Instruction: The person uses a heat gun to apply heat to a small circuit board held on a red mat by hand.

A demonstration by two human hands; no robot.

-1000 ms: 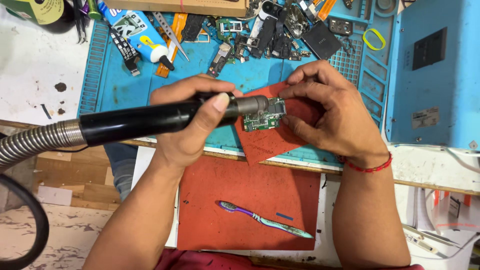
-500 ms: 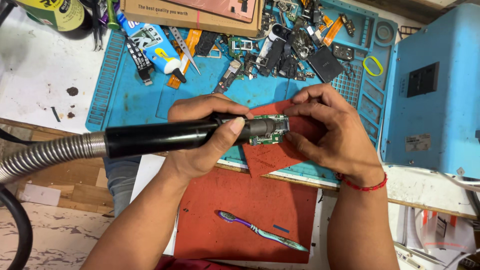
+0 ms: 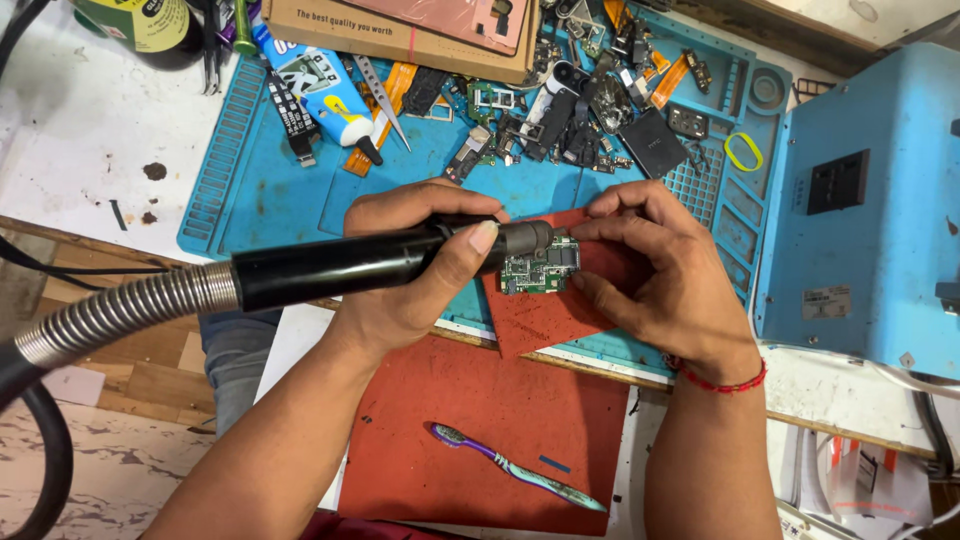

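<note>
Both hands (image 3: 420, 270) slightly lower than before

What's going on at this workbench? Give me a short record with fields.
Left hand: grips a black handpiece on a ribbed metal hose
Tool tip: at the circuit board
Right hand: steadies a small green circuit board
Under the board: red pad on a blue mat
Nearby: toothbrush, loose phone parts

A flat brown cardboard box (image 3: 400, 30) with a pinkish picture on its lid lies at the top centre. A white-and-blue labelled tube (image 3: 315, 90) lies upper left, beside a yellow-labelled container (image 3: 140, 22) in the corner. A small pale rectangular label (image 3: 826, 301) sits on the blue machine (image 3: 880, 200) at right.
</note>
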